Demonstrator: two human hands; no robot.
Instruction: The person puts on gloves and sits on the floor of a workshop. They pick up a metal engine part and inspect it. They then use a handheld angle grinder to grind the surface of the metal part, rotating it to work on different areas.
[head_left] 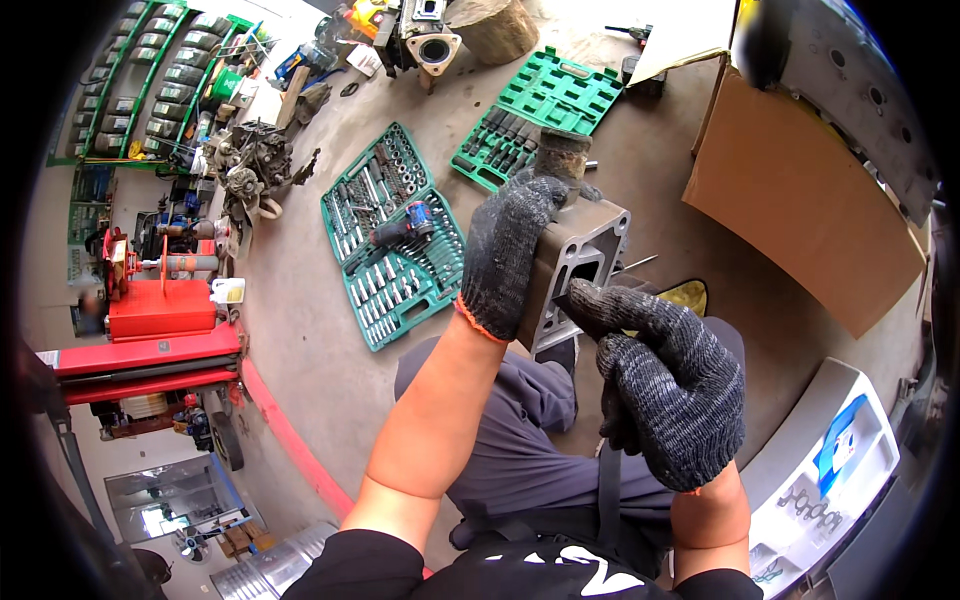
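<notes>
In a grey knitted glove, my left hand (507, 250) is wrapped round a grey cast-metal housing (598, 232), held up above my lap. A dark, dirty round pipe neck (563, 155) stands out of its far end. The flanged face, with bolt holes and a rectangular opening, is turned toward my right. My right hand (675, 375), gloved alike, is closed beside that opening. Its index finger and a dark tip reach to the opening's edge. Whether the dark tip is a tool or part of the glove cannot be made out; the curled fingers hide the rest.
An open green socket set (395, 235) lies on the floor, with a blue-and-black power tool (405, 228) on it. Beyond is another open green case (540, 110). Cardboard (800, 200) stands at right, above a white tray (830, 480). A red lift arm (150, 365) is left.
</notes>
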